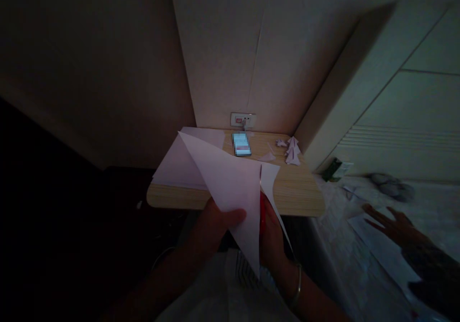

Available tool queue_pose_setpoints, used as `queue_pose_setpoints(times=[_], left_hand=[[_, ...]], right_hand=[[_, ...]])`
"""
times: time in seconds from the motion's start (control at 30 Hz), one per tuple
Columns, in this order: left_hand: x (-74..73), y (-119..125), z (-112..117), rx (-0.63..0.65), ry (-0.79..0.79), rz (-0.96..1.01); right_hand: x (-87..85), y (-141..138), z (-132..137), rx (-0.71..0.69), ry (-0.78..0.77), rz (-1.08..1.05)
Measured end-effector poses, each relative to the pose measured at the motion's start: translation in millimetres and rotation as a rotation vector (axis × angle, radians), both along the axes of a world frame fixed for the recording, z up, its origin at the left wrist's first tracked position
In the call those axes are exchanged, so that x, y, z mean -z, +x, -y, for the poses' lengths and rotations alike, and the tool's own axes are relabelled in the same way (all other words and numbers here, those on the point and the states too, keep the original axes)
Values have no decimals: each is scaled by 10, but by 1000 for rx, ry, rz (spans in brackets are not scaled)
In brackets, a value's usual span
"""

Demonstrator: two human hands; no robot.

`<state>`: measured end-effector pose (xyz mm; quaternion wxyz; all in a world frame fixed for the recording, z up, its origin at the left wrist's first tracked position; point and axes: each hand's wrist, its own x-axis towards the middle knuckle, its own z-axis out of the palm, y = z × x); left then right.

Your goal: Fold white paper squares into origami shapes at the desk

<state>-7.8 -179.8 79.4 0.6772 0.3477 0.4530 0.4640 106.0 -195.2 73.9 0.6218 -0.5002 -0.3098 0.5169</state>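
Observation:
My left hand [224, 219] grips a folded sheet of white paper [230, 168], its thumb pressed on top and its fingers hidden beneath. In my right hand [271, 240] is a pair of scissors [262, 214] with red handles, partly hidden by the paper and my fingers. The blades meet the paper along its right side, where a cut strip [269, 180] hangs away to the right. Both hands are in front of the near edge of a small wooden table [298, 192].
More paper sheets [176, 164] lie at the table's left. A lit phone [241, 144] is near the wall socket [243, 120]. Folded paper pieces [293, 150] and a paper scrap [268, 157] lie on the right. Another person's hand [391, 224] rests over paper on the bed [334, 216].

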Motion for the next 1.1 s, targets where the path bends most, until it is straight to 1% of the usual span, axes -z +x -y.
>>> queue_pose_setpoints(times=[0.1, 0.23, 0.4, 0.53, 0.7, 0.87, 1.0, 1.1], left_hand=[[8, -1, -1, 2, -10, 11], [29, -5, 1, 10, 17, 15], [50, -21, -1, -14, 13, -11], [58, -35, -19, 7, 17, -21], [79, -31, -35, 8, 5, 3], [104, -26, -32, 10, 21, 25], [127, -29, -42, 9, 31, 32], [134, -28, -65, 1, 29, 59]], right_hand=[[11, 9, 5, -13, 16, 29], [46, 12, 15, 11, -1, 53], [109, 11, -18, -38, -3, 26], [132, 21, -47, -75, 14, 7], [178, 30, -57, -59, 21, -72], [258, 32, -74, -96, -5, -220], [314, 38, -92, -95, 20, -233], [359, 51, -113, -119, 26, -230]])
